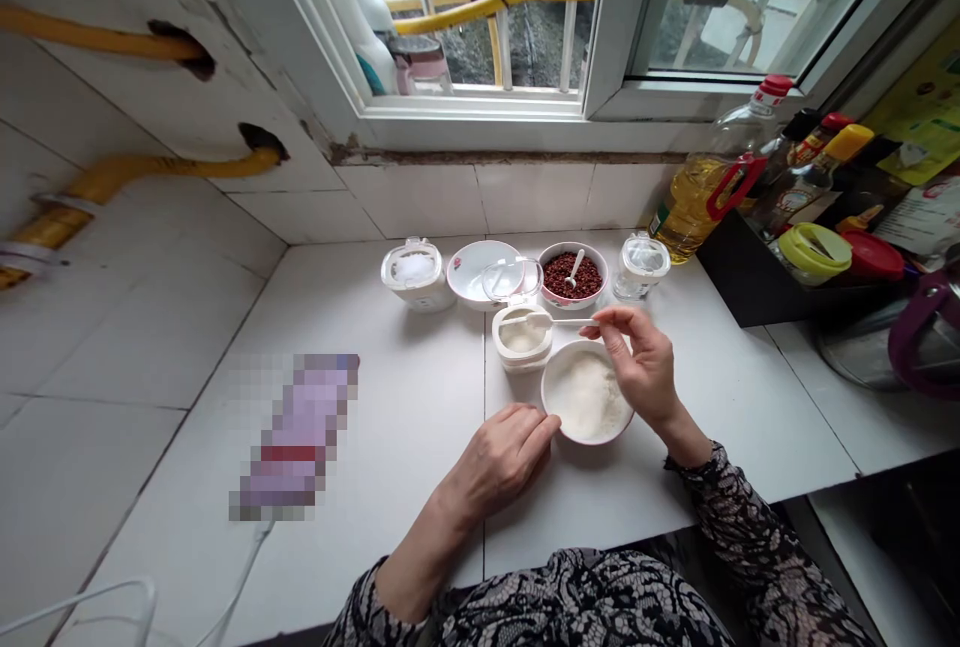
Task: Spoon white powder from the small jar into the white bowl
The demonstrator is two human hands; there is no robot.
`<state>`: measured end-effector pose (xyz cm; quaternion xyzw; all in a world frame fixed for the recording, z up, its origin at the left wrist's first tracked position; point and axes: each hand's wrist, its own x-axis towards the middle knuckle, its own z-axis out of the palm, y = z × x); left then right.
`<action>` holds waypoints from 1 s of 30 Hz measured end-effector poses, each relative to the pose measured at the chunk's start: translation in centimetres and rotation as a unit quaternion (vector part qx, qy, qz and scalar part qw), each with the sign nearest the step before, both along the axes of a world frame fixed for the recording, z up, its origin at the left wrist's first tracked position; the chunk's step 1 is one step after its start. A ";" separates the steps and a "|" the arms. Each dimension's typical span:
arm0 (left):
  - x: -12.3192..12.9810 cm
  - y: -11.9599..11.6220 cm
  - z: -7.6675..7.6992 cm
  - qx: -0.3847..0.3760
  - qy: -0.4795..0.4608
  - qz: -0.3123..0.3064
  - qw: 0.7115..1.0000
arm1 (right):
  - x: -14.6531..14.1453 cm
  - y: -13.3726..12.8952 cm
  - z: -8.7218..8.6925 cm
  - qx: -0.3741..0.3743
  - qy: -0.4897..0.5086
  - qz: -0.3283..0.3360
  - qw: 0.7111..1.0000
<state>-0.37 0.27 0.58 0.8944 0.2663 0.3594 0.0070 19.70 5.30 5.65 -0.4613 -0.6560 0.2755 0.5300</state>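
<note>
Between the fingertips of my right hand [637, 357] is the handle of a small white spoon [574, 322]. Its bowl end lies over the open mouth of a white lidded jar [523, 359], which holds a pale powder and has its clear lid [514, 279] flipped up. Just in front of my right hand's wrist side stands a round bowl [551, 417] filled with white powder [589, 392]. My left hand [514, 442] rests on the counter with curled fingers at the bowl's left rim; its thumb is hidden.
Behind stand a white jar [414, 272], an empty-looking bowl [476, 267], a bowl of dark red beans [571, 277] with a spoon, and a clear jar [641, 267]. An oil bottle [694, 197] and a black condiment rack [739, 267] stand right. A blurred purple object [304, 432] with a cable lies left.
</note>
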 end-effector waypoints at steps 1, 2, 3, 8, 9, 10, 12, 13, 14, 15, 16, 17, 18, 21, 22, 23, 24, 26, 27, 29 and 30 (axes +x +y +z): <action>0.0 0.0 0.0 0.003 0.000 0.000 1.000 | -0.2 0.0 -0.2 0.054 -0.057 0.015 0.997; 0.0 0.0 0.1 0.007 -0.002 0.000 1.000 | -0.4 0.0 -0.3 0.105 -0.116 0.033 0.987; 0.0 0.0 0.1 0.010 -0.003 0.001 1.000 | -0.5 0.1 -0.4 0.148 -0.166 0.051 0.974; 0.1 0.0 0.1 0.020 -0.009 0.003 1.000 | 0.3 0.0 0.2 0.211 -0.184 0.021 0.960; 0.1 0.0 0.1 0.019 -0.008 0.002 1.000 | 0.6 -0.1 0.5 0.203 -0.168 0.003 0.965; 0.1 0.0 0.1 0.016 -0.008 0.000 1.000 | 1.0 -0.3 0.7 0.191 -0.157 -0.010 0.969; 0.0 0.0 0.0 0.007 -0.006 -0.003 1.000 | 1.6 -0.4 1.0 0.162 -0.163 0.000 0.973; 0.0 0.0 0.0 0.003 -0.005 -0.003 1.000 | 1.9 -0.5 1.0 0.150 -0.176 0.021 0.973; 0.0 0.0 -0.1 0.000 -0.006 -0.003 1.000 | 2.0 -0.4 0.8 0.142 -0.193 0.048 0.970; 0.0 0.0 -0.1 -0.002 -0.006 -0.003 1.000 | 2.1 -0.4 0.7 0.138 -0.210 0.076 0.965; -0.1 0.0 -0.2 -0.003 -0.006 -0.004 1.000 | 2.1 -0.4 0.4 0.135 -0.226 0.103 0.959; -0.1 -0.1 -0.2 -0.005 -0.005 -0.003 1.000 | 2.0 -0.3 0.2 0.132 -0.236 0.125 0.955; -0.1 -0.1 -0.3 -0.007 -0.003 -0.003 1.000 | 1.8 -0.3 -0.1 0.125 -0.243 0.142 0.951; -0.1 -0.1 -0.4 -0.014 -0.001 -0.001 1.000 | 1.4 -0.3 -0.6 0.087 -0.237 0.163 0.954; -0.2 -0.1 -0.5 -0.014 -0.001 -0.002 1.000 | 1.4 -0.4 -0.6 0.072 -0.227 0.155 0.959; -0.1 -0.1 -0.5 -0.013 -0.003 -0.002 1.000 | 1.4 -0.4 -0.6 0.056 -0.215 0.141 0.965; -0.1 0.0 -0.5 -0.011 -0.004 -0.004 1.000 | 1.5 -0.4 -0.6 0.038 -0.201 0.122 0.971; -0.1 0.0 -0.4 -0.009 -0.005 -0.006 1.000 | 1.7 -0.5 -0.4 -0.002 -0.170 0.082 0.982; -0.1 0.0 -0.4 -0.009 -0.006 -0.007 1.000 | 1.9 -0.5 -0.3 -0.022 -0.154 0.065 0.986; -0.1 0.0 -0.4 -0.008 -0.006 -0.006 1.000 | 2.0 -0.4 -0.2 -0.057 -0.120 0.044 0.990; -0.1 0.0 -0.4 -0.007 -0.007 -0.006 1.000 | 2.1 -0.4 -0.2 -0.074 -0.102 0.040 0.991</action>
